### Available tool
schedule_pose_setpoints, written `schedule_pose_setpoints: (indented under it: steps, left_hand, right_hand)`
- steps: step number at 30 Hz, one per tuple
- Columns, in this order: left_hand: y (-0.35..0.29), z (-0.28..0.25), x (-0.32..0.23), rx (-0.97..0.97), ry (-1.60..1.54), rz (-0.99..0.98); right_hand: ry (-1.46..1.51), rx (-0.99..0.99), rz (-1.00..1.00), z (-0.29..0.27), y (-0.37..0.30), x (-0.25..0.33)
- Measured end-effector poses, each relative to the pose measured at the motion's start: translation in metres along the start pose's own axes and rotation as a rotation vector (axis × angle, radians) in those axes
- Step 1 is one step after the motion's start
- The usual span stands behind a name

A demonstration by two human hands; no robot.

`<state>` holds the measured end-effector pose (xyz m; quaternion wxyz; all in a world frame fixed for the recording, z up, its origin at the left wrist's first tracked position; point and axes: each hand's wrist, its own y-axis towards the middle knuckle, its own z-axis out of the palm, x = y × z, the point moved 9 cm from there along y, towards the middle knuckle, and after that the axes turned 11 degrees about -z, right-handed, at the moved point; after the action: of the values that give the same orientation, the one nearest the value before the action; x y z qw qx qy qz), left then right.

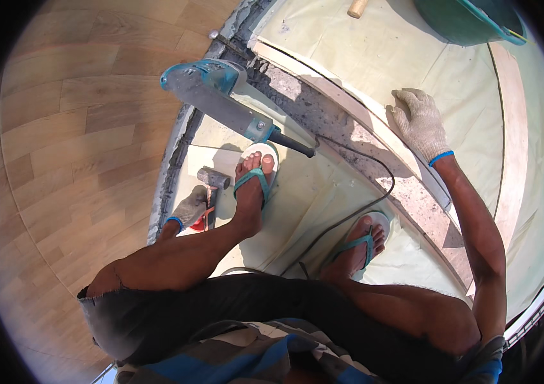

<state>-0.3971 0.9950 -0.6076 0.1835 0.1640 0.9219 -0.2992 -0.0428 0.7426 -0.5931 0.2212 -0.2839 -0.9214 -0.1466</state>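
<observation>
My left hand (190, 208), in a knit work glove with a blue cuff, is low beside my left foot. It is right against the handle of a hammer (214, 178) with a blocky grey head; whether the fingers wrap it is hard to make out. A red object (199, 223) shows just below that hand. My right hand (420, 121), gloved the same way, rests with fingers apart and slightly bent on the pale sheet beside a long curved board (361, 112). A teal and grey power tool (224, 105) with a dark cord lies past my left foot.
A tiled, wood-look surface (80, 134) fills the left. Rough concrete (310, 99) lies exposed along the curved board. A green basin (470, 22) stands far right near a wooden handle (357, 8). The black cord (342, 224) runs between my sandalled feet.
</observation>
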Motion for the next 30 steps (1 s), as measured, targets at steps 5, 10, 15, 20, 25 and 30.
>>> schedule_pose_setpoints:
  steps: [5,10,15,20,25,30]
  left_hand:
    - [-0.004,-0.003,-0.006,0.041,-0.087,-0.053]
    - [-0.009,-0.003,-0.005,0.040,-0.178,-0.085]
    - [-0.011,-0.002,-0.012,0.161,-0.301,-0.167]
    - [-0.011,-0.007,-0.009,0.128,-0.062,0.028]
    - [-0.032,0.004,0.005,-0.117,0.575,0.661]
    - [-0.038,0.000,-0.005,-0.113,0.517,0.682]
  right_hand:
    - [0.063,0.037,-0.072,0.014,0.006,0.029]
    - [0.047,0.051,-0.099,0.018,0.009,0.036]
    - [0.037,0.069,-0.110,0.013,0.003,0.034]
    - [0.063,0.108,-0.103,0.017,-0.001,0.035]
    - [0.056,0.147,-0.087,0.019,-0.002,0.035]
    - [0.057,0.156,-0.079,0.021,-0.002,0.033]
